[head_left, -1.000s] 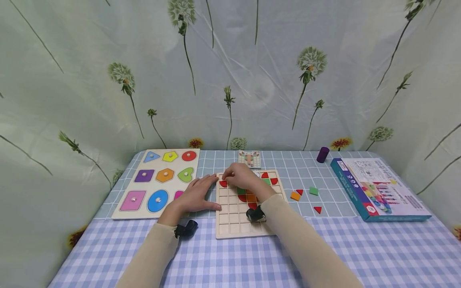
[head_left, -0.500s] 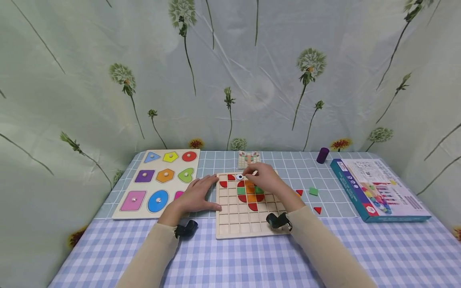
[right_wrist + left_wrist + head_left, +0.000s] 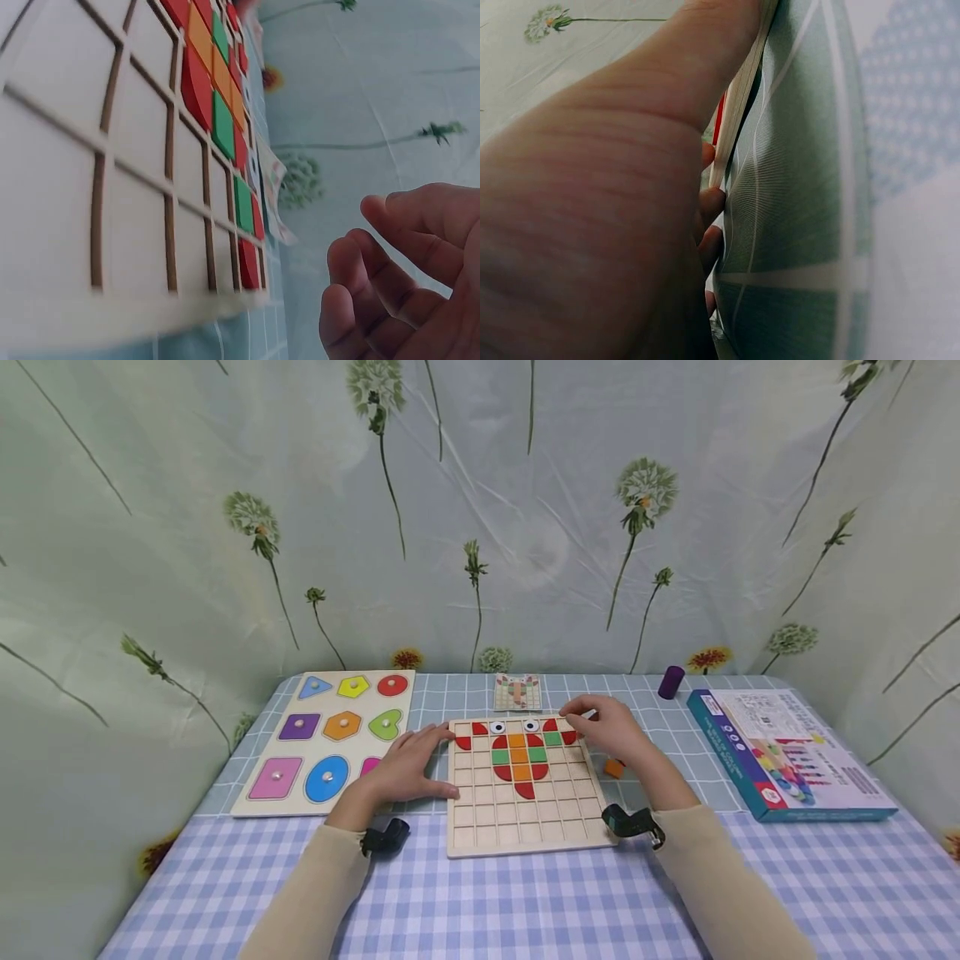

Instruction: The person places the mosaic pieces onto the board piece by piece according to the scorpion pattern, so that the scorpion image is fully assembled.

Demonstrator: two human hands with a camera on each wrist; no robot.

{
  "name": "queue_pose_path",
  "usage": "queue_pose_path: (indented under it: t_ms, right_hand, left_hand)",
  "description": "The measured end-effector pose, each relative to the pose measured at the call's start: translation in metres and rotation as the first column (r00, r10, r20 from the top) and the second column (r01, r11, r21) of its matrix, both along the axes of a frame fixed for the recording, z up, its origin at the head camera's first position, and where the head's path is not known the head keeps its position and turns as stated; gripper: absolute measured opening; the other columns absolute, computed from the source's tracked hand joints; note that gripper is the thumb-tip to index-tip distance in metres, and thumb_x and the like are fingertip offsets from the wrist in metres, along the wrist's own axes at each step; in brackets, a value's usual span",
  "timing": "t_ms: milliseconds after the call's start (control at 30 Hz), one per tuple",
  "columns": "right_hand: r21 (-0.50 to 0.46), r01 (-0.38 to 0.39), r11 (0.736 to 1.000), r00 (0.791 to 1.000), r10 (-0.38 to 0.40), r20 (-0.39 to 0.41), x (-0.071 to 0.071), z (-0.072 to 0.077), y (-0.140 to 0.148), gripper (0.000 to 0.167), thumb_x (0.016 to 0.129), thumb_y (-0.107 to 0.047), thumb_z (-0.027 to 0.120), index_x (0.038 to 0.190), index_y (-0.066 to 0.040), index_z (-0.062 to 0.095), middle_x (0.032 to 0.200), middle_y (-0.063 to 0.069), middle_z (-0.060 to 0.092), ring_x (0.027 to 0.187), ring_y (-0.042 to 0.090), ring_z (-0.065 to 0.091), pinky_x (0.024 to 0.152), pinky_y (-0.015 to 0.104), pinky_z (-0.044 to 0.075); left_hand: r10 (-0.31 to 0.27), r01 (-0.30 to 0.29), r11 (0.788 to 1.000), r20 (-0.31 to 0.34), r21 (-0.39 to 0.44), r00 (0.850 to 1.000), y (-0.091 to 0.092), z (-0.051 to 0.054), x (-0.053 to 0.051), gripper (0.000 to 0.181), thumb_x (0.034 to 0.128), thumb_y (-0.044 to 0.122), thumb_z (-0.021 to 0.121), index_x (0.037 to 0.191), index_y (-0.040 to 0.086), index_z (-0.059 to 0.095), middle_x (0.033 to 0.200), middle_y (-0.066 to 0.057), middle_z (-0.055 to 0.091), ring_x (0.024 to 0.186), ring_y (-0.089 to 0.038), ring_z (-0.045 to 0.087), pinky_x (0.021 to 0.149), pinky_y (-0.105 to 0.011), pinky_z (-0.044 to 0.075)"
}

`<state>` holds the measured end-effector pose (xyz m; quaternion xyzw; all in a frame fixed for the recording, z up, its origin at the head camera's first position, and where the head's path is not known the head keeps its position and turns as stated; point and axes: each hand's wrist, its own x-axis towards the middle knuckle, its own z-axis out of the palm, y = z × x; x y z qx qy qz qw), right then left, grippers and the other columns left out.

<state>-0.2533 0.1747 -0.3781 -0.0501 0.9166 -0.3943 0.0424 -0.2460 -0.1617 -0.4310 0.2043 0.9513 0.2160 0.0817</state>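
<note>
A wooden grid board (image 3: 480, 817) lies flat in the head view, with red, green and orange tiles and two white eye tiles (image 3: 531, 726) set in its upper cells. My left hand (image 3: 408, 770) rests along its left edge, fingers extended and thumb spread. Beside the upper right corner is my right hand (image 3: 615, 731), fingertips close to a red quarter-round tile (image 3: 569, 737). The right wrist view shows that hand's fingers (image 3: 341, 311) loosely bent with nothing visible between them, apart from the board. A loose orange tile (image 3: 614, 768) lies under the right forearm's side.
A pattern card (image 3: 517, 693) stands behind the board. To the left is a knobbed shape puzzle (image 3: 315, 750). A boxed set (image 3: 795, 756) and a purple cylinder (image 3: 671, 682) are at the right. A flowered curtain (image 3: 558, 527) rises behind the table.
My right hand has moved rightward from the board's upper left, across its top, to the upper right corner, uncovering the tiles. My left hand has stayed in place.
</note>
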Motion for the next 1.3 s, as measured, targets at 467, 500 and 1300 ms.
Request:
queue_pose_path:
  t_ms: [467, 500, 1300]
  right_hand:
    - [-0.067, 0.066, 0.996, 0.997, -0.062, 0.053, 0.000, -0.008, 0.034, 0.032, 0.103, -0.026, 0.055, 0.129, -0.010, 0.065, 0.129, 0.017, 0.061, 0.096, 0.027, 0.062, 0.074, 0.031, 0.060]
    - [-0.072, 0.065, 0.995, 0.996, -0.060, 0.058, 0.000, -0.008, 0.035, 0.032, 0.103, -0.026, 0.055, 0.129, -0.010, 0.064, 0.129, 0.018, 0.061, 0.096, 0.027, 0.062, 0.074, 0.032, 0.060]
    - [-0.095, 0.001, 0.995, 0.997, 0.007, 0.083, -0.001, -0.012, 0.051, 0.036, 0.101, -0.027, 0.058, 0.132, -0.008, 0.062, 0.131, 0.018, 0.061, 0.095, 0.025, 0.063, 0.079, 0.029, 0.059]
  left_hand:
    - [-0.010, 0.009, 1.000, -0.008, -0.007, 1.000, -0.001, 0.001, -0.001, 0.096, 0.0724, 0.063, 0.080, 0.151, 0.024, 0.040, 0.166, -0.005, 0.029, 0.155, -0.030, 0.020, 0.126, -0.058, 0.012]
    - [-0.013, 0.013, 1.000, -0.009, -0.008, 1.000, -0.001, 0.001, -0.001, 0.096, 0.0726, 0.063, 0.079, 0.151, 0.024, 0.040, 0.166, -0.005, 0.029, 0.155, -0.030, 0.020, 0.126, -0.058, 0.012]
    - [-0.018, 0.018, 1.000, -0.011, -0.017, 1.000, 0.000, 0.000, 0.000, 0.097, 0.0745, 0.062, 0.079, 0.154, 0.024, 0.037, 0.166, -0.005, 0.028, 0.156, -0.030, 0.019, 0.126, -0.058, 0.011]
